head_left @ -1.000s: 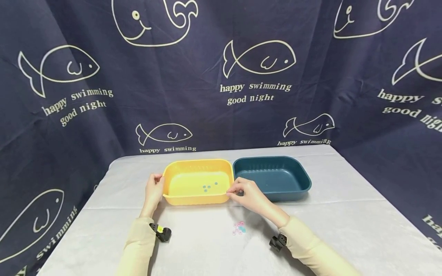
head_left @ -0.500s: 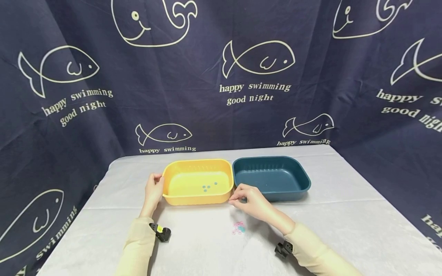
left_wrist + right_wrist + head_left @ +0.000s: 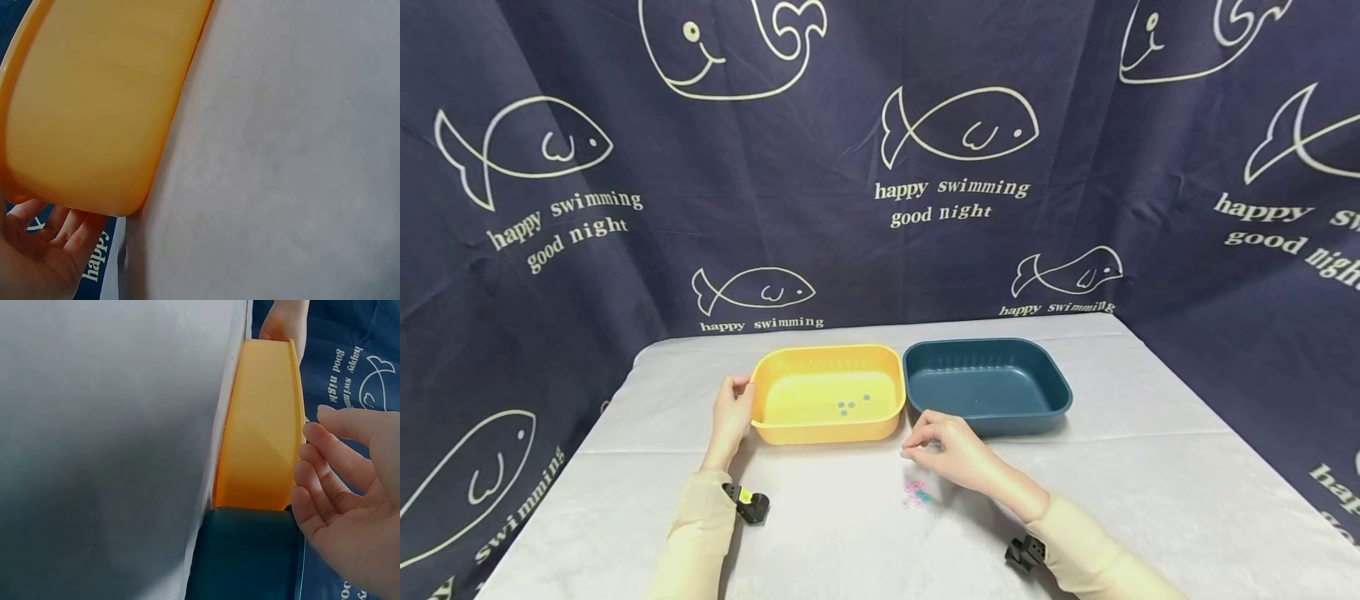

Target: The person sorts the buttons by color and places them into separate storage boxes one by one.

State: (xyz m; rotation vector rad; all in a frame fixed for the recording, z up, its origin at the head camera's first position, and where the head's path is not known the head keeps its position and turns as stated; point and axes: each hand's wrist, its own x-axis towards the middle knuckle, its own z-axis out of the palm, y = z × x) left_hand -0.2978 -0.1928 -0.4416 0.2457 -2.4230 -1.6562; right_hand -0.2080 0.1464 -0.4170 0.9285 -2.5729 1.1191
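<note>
My left hand (image 3: 731, 419) holds the left end of a yellow plastic bin (image 3: 827, 433), fingers against its outer end wall. In the left wrist view the fingers (image 3: 84, 240) sit against that end. Several small blue round, button-like pieces (image 3: 852, 405) lie on the bin's floor. Right of and in front of the bin, my right hand (image 3: 951, 450) hovers over the table, fingers bent loosely. The right wrist view shows its thumb and forefinger apart with nothing between them. Just in front of that hand is a small cluster of pink and blue button-like pieces (image 3: 915, 493).
A dark teal bin (image 3: 1022, 427) stands against the yellow bin's right side, with nothing seen inside it. Both stand on a table with a pale cloth (image 3: 820, 533). Behind hangs a navy curtain (image 3: 850, 242) printed with white fish and words.
My right hand has moved from the yellow bin's front right corner toward the pieces on the table. The left hand stays on the bin, and both bins stay put.
</note>
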